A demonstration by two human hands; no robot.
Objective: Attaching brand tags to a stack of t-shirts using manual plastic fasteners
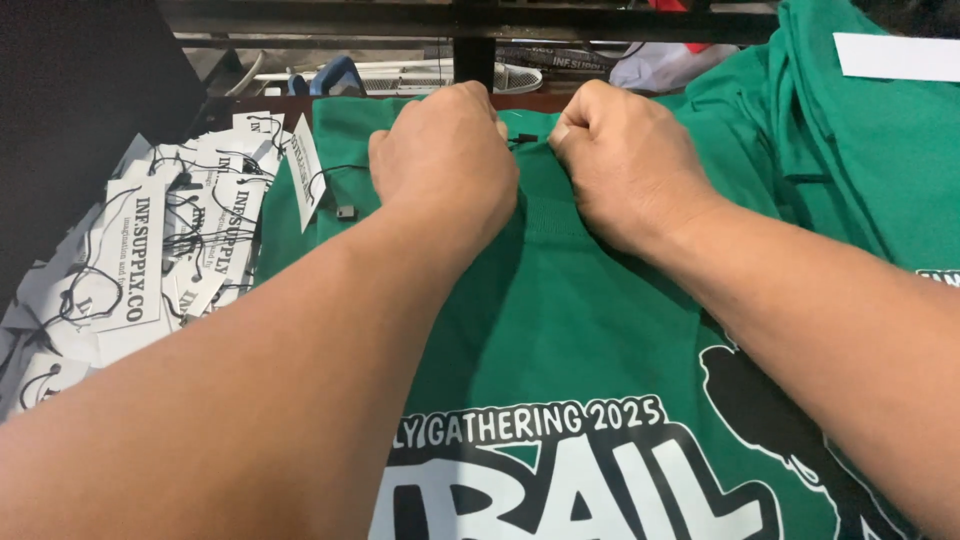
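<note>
Green shirt [560, 320] collar pinched by both hands.

tag pile [140, 250]: lying at the left beside the green shirt, many white rectangular paper tags with black print, overlapping, thin black strings looping among them.
single tag [305, 170]: standing tilted on the shirt's left edge, white, narrow, black print, a black string trailing from it to a small dark clasp [346, 212].
white label [898, 57]: sitting at the top right on the green pile, a plain white rectangular strip, its right end running out of view.
</note>
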